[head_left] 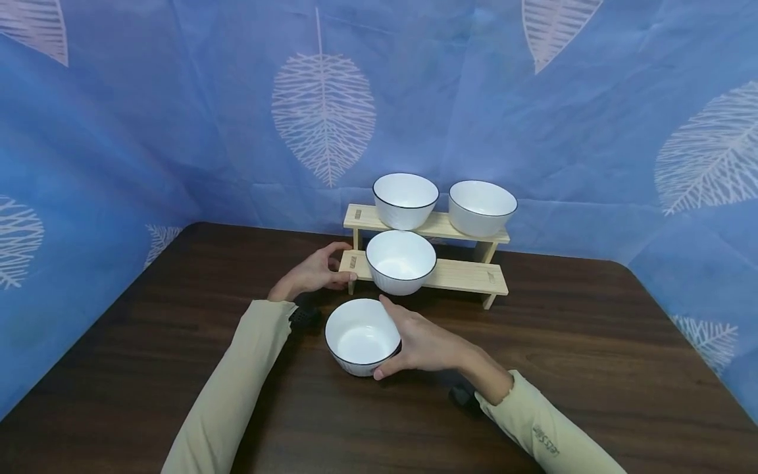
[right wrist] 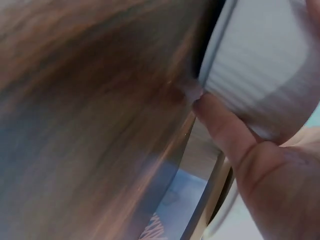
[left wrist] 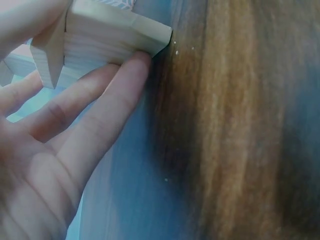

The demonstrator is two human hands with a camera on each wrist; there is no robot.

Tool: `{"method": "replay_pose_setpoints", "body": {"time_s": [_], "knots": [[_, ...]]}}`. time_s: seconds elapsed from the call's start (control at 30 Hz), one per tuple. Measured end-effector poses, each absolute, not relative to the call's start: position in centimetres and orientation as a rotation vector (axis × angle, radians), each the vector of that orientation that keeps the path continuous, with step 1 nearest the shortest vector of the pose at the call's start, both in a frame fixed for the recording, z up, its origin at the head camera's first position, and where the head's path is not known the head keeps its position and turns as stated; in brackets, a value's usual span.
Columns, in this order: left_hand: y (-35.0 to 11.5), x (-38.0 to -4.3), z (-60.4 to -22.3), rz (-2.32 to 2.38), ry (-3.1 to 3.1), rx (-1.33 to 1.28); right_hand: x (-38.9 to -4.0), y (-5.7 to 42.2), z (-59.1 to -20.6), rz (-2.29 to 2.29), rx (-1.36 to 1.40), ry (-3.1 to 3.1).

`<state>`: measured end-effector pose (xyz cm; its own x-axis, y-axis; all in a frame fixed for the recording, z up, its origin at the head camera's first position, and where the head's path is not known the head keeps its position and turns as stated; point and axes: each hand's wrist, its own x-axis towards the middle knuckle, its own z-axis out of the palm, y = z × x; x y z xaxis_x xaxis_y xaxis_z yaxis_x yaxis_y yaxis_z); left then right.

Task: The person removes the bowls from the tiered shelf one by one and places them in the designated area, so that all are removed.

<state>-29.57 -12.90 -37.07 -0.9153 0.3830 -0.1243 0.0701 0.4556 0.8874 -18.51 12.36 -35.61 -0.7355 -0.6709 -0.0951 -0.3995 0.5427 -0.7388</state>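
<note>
My right hand [head_left: 423, 342] grips the right side of a white bowl [head_left: 355, 332] with a dark rim, in front of a two-step wooden stand [head_left: 464, 275]. Its thumb lies on the near side and its fingers on the far side. In the right wrist view a finger presses against the ribbed outer wall of this bowl [right wrist: 260, 65]. My left hand [head_left: 316, 270] holds the left end of the lower step, thumb in front and fingers behind. Up close, the left fingers [left wrist: 107, 120] touch the pale wood [left wrist: 110, 35]. Another white bowl [head_left: 401, 257] sits on the lower step.
Two more white bowls, one on the left [head_left: 405, 197] and one on the right [head_left: 481, 210], stand on the upper step. Behind the dark wooden table [head_left: 568, 342] hangs a blue cloth [head_left: 225, 99] printed with white leaves.
</note>
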Motion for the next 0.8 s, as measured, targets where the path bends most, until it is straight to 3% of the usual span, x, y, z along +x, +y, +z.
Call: {"method": "replay_pose_setpoints", "body": {"time_s": [0.8], "knots": [[-13.03, -29.66, -37.24, 1.341, 2.5, 0.434, -18.71, 11.26, -35.65, -1.109, -0.864, 2.409]]}}
